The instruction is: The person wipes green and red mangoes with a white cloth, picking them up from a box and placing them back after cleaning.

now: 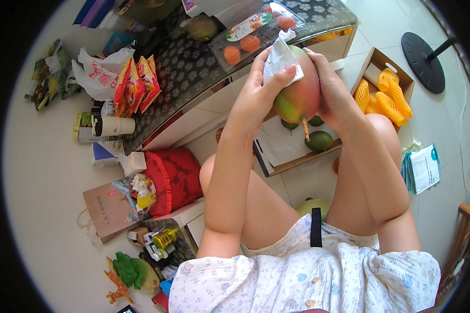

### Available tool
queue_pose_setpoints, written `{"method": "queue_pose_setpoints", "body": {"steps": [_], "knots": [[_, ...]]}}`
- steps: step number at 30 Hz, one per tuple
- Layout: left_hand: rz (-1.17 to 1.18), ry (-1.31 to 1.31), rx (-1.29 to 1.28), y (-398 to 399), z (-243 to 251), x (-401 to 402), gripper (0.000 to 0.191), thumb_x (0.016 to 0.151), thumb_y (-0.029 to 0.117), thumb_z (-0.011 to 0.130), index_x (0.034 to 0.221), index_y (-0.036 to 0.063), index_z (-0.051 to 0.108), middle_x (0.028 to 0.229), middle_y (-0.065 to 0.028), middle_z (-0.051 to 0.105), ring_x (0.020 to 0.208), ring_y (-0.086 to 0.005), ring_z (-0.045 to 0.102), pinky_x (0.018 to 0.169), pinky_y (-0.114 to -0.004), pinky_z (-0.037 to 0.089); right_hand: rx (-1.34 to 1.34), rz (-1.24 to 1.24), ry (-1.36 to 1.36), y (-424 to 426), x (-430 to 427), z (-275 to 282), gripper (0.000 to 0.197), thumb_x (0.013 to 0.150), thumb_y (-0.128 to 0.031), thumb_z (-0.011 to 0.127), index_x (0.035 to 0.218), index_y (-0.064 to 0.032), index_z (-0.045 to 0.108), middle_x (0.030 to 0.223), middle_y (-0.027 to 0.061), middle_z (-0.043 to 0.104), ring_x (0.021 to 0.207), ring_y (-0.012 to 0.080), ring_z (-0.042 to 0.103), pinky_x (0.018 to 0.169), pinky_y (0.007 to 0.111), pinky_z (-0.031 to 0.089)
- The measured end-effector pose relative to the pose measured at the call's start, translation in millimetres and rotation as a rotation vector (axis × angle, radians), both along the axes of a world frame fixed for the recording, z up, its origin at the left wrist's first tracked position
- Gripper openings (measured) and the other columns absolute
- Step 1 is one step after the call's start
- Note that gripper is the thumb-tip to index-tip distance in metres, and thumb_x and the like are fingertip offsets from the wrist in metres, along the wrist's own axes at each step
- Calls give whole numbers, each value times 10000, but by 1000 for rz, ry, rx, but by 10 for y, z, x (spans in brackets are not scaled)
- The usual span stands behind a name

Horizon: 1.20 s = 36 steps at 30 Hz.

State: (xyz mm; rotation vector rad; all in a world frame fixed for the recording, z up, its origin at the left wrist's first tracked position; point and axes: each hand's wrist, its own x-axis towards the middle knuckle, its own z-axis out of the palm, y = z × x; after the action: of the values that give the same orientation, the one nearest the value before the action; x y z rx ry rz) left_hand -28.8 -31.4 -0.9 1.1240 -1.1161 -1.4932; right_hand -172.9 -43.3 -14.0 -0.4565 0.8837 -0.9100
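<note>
A large mango [297, 98], red and green with a woody stem hanging toward me, is held up between both hands. My left hand [261, 87] grips its left side, with the thumb pressing a white tissue [279, 62] onto the skin. Around the right side curls my right hand [331, 88], its fingers partly hidden behind the fruit. Below the mango, a shallow cardboard box [297, 166] on the floor holds several dark green fruits that look like mangoes, one of them [319, 141] plainly visible and others partly covered by the held mango.
A glass-topped cabinet [172, 86] at the left bears a clear plastic clamshell of orange fruit [250, 43] and snack packets [135, 84]. Yellow foam nets [387, 98] fill a cardboard tray [405, 80] at right. Nearby are a black round stand base [421, 64] and a tissue pack [423, 168].
</note>
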Motion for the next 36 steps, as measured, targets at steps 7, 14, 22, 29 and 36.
{"method": "queue_pose_setpoints", "body": {"steps": [7, 14, 22, 29, 36], "knots": [[23, 107, 75, -39, 6, 88, 561, 914, 380, 584, 1352, 75, 411, 1182, -60, 559, 1102, -148, 535, 879, -329, 482, -70, -1, -4, -17, 3, 4, 564, 879, -559, 460, 1198, -99, 523, 1070, 77, 614, 927, 149, 624, 728, 286, 527], [49, 110, 72, -7, 36, 68, 620, 887, 394, 619, 1367, 78, 385, 1217, -73, 529, 1117, -169, 529, 869, -350, 492, -66, -11, -96, 4, 4, 63, 542, 879, -539, 496, 1201, -104, 530, 1118, 70, 604, 996, 151, 598, 834, 294, 492], [9, 57, -70, 40, 53, 14, 576, 859, 296, 663, 1318, 67, 404, 1177, -65, 529, 1089, -148, 520, 942, -275, 403, -82, -1, -6, 27, 24, 41, 576, 853, -561, 531, 1207, -106, 559, 1058, 45, 628, 935, 100, 605, 730, 225, 493], [166, 170, 84, 36, 138, 114, 464, 900, 300, 616, 1285, 83, 474, 1157, -33, 577, 1064, -139, 556, 840, -300, 492, -54, 14, -15, 56, 34, 174, 552, 843, -525, 575, 1184, -91, 570, 1084, 64, 627, 970, 134, 596, 816, 259, 481], [132, 184, 92, 33, 138, 185, 527, 886, 324, 644, 1316, 97, 440, 1187, -31, 555, 1082, -153, 555, 787, -353, 545, -89, 17, -154, 51, 12, 193, 501, 864, -469, 580, 1181, -82, 565, 1102, 80, 623, 994, 166, 593, 889, 310, 472]]}}
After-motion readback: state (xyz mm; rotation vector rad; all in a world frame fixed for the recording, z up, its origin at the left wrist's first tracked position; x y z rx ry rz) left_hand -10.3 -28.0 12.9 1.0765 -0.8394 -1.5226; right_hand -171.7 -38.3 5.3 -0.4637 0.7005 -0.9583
